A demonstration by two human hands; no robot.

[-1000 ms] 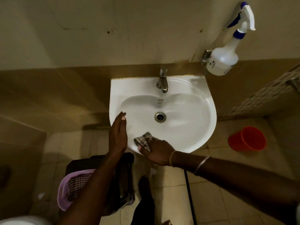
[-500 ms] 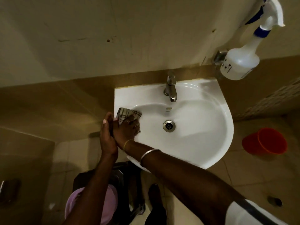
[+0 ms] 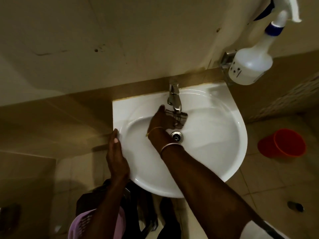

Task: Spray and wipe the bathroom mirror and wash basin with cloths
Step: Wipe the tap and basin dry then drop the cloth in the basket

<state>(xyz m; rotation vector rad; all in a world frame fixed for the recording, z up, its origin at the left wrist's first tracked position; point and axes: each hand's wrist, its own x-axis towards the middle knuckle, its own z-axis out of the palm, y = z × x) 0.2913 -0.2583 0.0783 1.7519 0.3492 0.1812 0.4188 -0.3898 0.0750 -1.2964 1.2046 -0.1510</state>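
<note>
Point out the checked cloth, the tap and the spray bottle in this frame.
checked cloth (image 3: 181, 118), head view, on the exposed plaid fabric.
tap (image 3: 174, 96), head view, on the chrome spout.
spray bottle (image 3: 250, 66), head view, on the white body.

The basin (image 3: 215, 152) is white, the tap (image 3: 174, 98) silver. The cloth (image 3: 180, 118) is checked, dark lines on pale. The bottle (image 3: 250, 66) is white with a blue collar. The cup (image 3: 283, 145) is red, the basket (image 3: 76, 226) lilac, the wall (image 3: 120, 40) cream.
</note>
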